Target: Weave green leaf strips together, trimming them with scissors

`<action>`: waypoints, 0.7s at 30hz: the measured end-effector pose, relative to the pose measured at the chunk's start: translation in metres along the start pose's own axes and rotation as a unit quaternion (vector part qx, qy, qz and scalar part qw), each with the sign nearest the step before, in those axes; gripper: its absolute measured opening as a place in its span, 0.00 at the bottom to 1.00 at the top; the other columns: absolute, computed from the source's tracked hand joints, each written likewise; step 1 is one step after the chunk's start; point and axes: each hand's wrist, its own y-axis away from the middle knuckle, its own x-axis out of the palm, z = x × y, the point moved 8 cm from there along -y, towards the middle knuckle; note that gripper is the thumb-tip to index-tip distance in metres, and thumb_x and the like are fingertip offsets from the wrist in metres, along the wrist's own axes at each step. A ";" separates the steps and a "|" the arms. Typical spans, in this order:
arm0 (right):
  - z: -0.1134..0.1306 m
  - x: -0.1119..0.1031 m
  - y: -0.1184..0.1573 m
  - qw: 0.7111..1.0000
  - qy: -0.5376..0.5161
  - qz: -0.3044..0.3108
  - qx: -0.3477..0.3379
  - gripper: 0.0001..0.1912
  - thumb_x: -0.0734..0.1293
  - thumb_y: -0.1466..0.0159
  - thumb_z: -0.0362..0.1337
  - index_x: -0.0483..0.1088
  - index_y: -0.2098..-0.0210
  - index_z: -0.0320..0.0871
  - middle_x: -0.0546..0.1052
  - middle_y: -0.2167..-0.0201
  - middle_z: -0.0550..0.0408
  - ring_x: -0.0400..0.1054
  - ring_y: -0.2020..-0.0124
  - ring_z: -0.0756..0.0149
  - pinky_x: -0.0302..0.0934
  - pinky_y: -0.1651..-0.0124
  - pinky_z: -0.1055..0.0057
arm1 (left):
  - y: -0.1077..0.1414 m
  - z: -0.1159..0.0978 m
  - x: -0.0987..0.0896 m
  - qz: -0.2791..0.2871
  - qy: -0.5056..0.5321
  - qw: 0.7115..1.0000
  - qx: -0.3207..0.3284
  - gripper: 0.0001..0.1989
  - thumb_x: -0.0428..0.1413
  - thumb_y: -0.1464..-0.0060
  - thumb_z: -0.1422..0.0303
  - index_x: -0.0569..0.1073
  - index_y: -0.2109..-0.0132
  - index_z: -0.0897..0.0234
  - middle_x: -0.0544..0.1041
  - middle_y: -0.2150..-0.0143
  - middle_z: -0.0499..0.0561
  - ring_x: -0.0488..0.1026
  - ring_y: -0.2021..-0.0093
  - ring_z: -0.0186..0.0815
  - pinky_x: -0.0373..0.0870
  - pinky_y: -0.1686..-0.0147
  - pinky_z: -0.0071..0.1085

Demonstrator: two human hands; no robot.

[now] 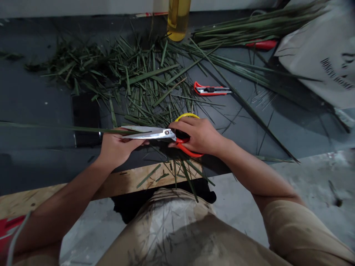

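Note:
My right hand is closed round the handles of a pair of scissors, one loop yellow and the other red. The blades point left and are slightly apart. A long green leaf strip stretches in from the left edge, and its end lies between the blades. My left hand pinches this strip close to the blade tips; part of the fingers is hidden behind the scissors. Just beyond both hands lies a heap of cut leaf pieces.
A red utility knife lies right of the heap. Behind stands a bottle of yellow liquid. Long uncut leaves and a pale printed bag are at the right. A dark phone lies beyond my left hand.

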 end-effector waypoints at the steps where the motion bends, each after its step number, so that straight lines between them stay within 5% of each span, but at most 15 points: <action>1: 0.000 0.000 0.000 1.000 0.001 0.001 0.001 0.27 0.68 0.31 0.59 0.76 0.46 0.42 0.81 0.60 0.47 0.74 0.60 0.59 0.62 0.61 0.67 | 0.000 0.000 0.001 0.001 0.006 1.000 -0.004 0.03 0.69 0.55 0.71 0.84 0.72 0.59 0.84 0.73 0.49 0.82 0.74 0.39 0.83 0.71 0.33; 14: 0.010 0.006 0.001 1.000 0.006 -0.003 -0.025 0.25 0.67 0.29 0.57 0.76 0.47 0.41 0.81 0.60 0.47 0.74 0.61 0.60 0.61 0.63 0.68 | 0.006 0.005 0.018 0.079 -0.092 0.993 0.006 0.03 0.66 0.48 0.69 0.86 0.67 0.58 0.86 0.69 0.48 0.84 0.66 0.42 0.83 0.60 0.36; 21: 0.008 0.004 0.001 1.000 -0.004 -0.004 -0.010 0.27 0.67 0.29 0.58 0.75 0.46 0.42 0.82 0.59 0.47 0.75 0.60 0.60 0.62 0.62 0.68 | 0.004 -0.002 0.013 0.049 -0.055 0.997 0.012 0.05 0.70 0.54 0.69 0.86 0.66 0.56 0.87 0.65 0.47 0.85 0.63 0.43 0.84 0.58 0.36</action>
